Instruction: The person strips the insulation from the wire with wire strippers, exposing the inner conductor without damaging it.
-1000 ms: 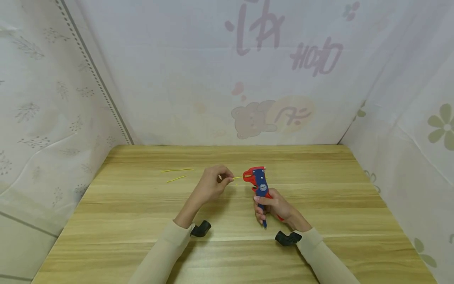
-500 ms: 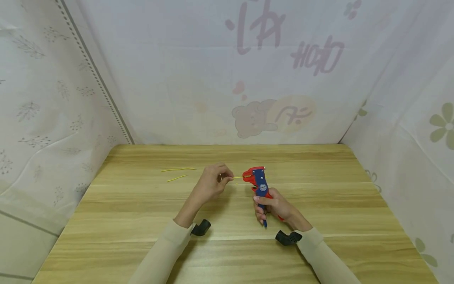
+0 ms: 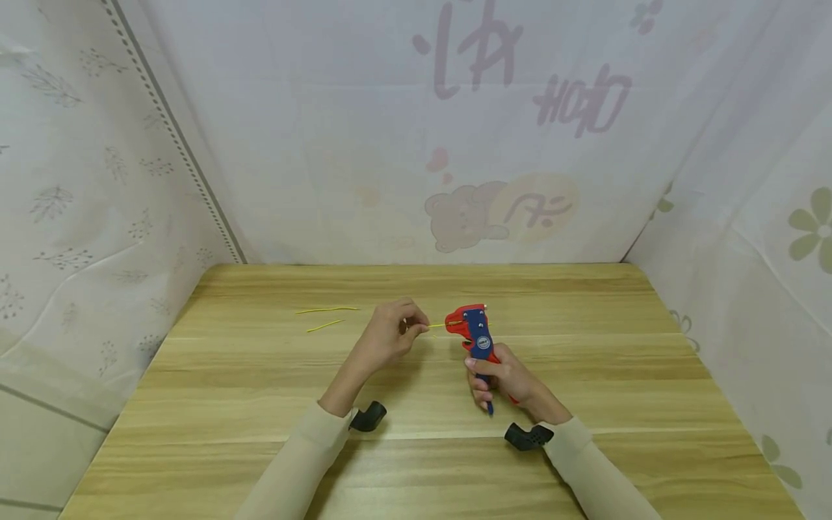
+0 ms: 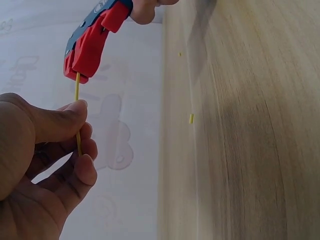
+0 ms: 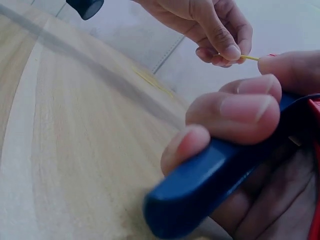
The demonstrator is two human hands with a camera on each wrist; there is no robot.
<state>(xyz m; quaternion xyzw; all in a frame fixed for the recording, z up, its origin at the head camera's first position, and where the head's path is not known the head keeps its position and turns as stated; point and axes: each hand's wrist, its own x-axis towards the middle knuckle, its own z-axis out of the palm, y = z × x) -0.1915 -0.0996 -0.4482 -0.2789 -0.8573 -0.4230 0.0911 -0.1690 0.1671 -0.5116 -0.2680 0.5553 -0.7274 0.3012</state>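
Between thumb and fingers my left hand [image 3: 388,334] pinches a thin yellow wire [image 4: 77,90]. The wire runs to the right into the red nose of a red and blue wire stripper [image 3: 479,334], and a bit of yellow shows past the tool's far side. My right hand [image 3: 505,377] grips the stripper upright by its handles, fingers wrapped round the blue one [image 5: 200,175]. In the left wrist view, the wire enters between the red jaws, and its inner end there is hidden.
Two more yellow wires, a longer one [image 3: 327,310] and a shorter one [image 3: 324,326], lie on the wooden table [image 3: 260,404] left of the left hand. Small yellow scraps [image 4: 191,118] lie on the wood beneath the hands. Patterned cloth [image 3: 338,144] hangs behind the table.
A bit of yellow now shows at the stripper's right side. The lower end of its blue handle has shifted slightly right. The left hand stays almost in place.
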